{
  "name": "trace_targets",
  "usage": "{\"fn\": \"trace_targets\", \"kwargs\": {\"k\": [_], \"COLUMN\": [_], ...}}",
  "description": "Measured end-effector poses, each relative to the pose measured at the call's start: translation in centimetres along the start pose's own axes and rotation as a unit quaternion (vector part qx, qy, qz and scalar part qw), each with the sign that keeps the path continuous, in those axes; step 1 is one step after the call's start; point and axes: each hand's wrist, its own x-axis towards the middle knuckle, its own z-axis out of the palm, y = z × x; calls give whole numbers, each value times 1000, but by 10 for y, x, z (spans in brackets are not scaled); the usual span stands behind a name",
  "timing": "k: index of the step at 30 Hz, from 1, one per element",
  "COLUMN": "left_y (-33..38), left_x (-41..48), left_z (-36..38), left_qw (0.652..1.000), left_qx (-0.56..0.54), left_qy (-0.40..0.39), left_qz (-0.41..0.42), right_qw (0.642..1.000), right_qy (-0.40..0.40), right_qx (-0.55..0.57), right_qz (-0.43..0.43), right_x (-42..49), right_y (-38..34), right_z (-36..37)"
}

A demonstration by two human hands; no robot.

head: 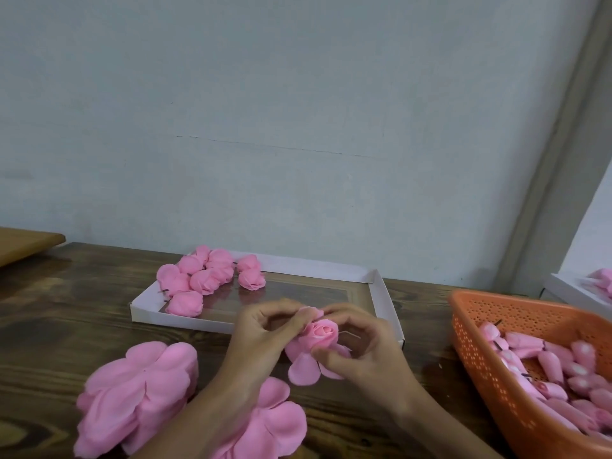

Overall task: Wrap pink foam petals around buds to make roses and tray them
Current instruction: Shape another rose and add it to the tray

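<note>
A half-wrapped pink foam rose sits between both hands just in front of the tray. My left hand pinches its upper petals, and my right hand grips its lower petals with the thumb underneath. Loose petals hang down from it. Several finished roses lie in the far left part of the white cardboard tray. Stacks of flat pink petal sheets lie on the table at my left forearm.
An orange perforated basket at the right holds several pink buds on dark stems. A second white tray with pink pieces shows at the far right edge. The dark wooden table meets a pale wall.
</note>
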Motion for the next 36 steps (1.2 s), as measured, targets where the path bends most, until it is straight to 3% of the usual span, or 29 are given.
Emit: {"fn": "trace_targets", "kwargs": {"k": [5,13,17,22,28,31,36], "left_y": [3,-5,-8,-14,-14,-12,-7], "left_x": [0,4,9,11,10,7,1], "left_z": [-4,-9,-12,-17,-10,-7,0], "left_qw": [1000,998,999,990,973,977,991], "left_qx": [10,-40,-33,-20,-145,-90,-11], "left_qy": [-17,7,-17,-27,74,110,101], "left_qz": [-7,-44,-26,-138,-161,-157,-93], "right_qw": [999,999,996,989,991,996,994], "right_qy": [19,39,65,84,33,-17,-82], "right_qx": [21,21,61,105,112,84,67], "right_qz": [35,16,22,65,62,38,24], "right_x": [-1,0,2,7,7,8,6], "right_y": [-2,-2,-4,1,3,2,0], "right_z": [1,2,-3,-13,-17,-18,-14]}}
